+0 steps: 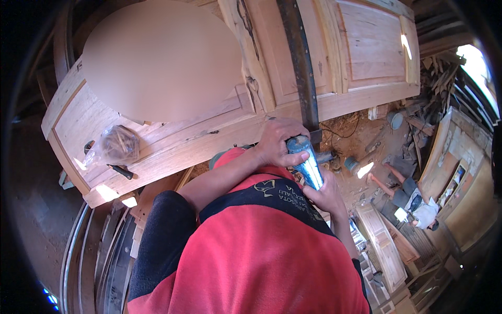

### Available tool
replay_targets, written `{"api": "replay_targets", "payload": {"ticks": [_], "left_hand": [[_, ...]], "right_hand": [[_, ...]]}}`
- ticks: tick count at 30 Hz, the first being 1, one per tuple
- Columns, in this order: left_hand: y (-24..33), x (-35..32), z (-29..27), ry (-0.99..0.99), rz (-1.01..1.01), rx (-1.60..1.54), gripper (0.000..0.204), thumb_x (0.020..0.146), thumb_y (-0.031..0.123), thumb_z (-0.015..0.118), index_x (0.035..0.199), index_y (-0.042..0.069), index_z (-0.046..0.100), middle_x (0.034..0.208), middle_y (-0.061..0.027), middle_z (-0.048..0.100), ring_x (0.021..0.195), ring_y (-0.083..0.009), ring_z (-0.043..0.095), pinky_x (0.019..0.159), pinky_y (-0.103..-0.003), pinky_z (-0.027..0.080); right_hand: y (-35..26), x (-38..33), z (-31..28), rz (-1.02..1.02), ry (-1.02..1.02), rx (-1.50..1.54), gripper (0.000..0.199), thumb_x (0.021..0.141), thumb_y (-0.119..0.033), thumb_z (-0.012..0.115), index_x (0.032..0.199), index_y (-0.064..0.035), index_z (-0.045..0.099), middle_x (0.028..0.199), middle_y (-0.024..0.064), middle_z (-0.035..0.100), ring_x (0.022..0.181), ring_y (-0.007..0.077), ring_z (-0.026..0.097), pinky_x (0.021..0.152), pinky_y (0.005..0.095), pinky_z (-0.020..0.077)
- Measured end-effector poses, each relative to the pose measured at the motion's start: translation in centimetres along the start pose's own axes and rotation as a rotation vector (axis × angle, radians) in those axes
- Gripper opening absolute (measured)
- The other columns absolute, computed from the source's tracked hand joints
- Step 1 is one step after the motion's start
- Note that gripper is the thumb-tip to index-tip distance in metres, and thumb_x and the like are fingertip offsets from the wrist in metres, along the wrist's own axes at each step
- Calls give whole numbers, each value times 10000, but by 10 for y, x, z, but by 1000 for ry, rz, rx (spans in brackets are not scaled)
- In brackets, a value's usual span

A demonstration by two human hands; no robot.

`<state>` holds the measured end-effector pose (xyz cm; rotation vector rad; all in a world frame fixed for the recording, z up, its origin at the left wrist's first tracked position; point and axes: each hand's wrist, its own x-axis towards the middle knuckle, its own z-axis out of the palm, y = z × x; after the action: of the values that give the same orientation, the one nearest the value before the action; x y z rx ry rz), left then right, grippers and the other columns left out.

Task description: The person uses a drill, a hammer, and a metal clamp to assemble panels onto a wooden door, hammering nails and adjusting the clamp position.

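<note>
In front of my chest is a glossy blue, rounded cylinder [310, 168] with a dark worn end, like the body of a hand tool; its exact kind does not show. My left hand [284, 142] closes over its upper end, with the thumb laid across it. Lower down, my right hand [325, 192] wraps its other end. Just beyond my hands lies a large panelled wooden door [209, 131]. A dark metal bar [300, 63] with holes crosses the door, and its near end comes down beside my left hand.
On the door's left part rest a clear plastic bag [117, 145] with brown contents and a dark-handled tool [121, 171]. Another person [421, 209] sits at the right. Wood scraps, a bucket [395, 121] and a wooden panel [381, 243] stand around. A blurred oval hides the upper left.
</note>
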<state>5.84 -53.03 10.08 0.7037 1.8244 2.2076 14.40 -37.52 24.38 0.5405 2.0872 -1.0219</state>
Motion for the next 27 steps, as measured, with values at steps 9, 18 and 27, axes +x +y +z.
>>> {"api": "replay_targets", "payload": {"ticks": [9, 18, 27], "left_hand": [[-30, -12, -1, -32, -68, 7, 395, 738, 451, 673, 878, 81, 669, 781, -120, 644, 746, -333, 638, 682, -400, 507], [5, -2, 3, -1, -52, 53, 336, 746, 392, 656, 828, 67, 671, 735, -132, 629, 708, -333, 626, 646, -403, 489], [77, 94, 94, -139, 118, 49, 425, 761, 493, 625, 764, 67, 642, 652, -122, 583, 601, -328, 594, 540, -406, 459]], "right_hand": [[20, 22, 16, -69, 59, -50, 457, 679, -296, 668, 987, 34, 601, 821, 241, 633, 757, 399, 632, 690, 440, 487], [10, -4, 7, -74, 42, 67, 381, 685, -238, 684, 928, 41, 593, 736, 172, 606, 682, 303, 617, 648, 398, 478], [13, -88, -76, -26, 279, 424, 377, 730, -149, 693, 1046, 37, 603, 704, 3, 574, 556, 67, 554, 497, 241, 457]]}}
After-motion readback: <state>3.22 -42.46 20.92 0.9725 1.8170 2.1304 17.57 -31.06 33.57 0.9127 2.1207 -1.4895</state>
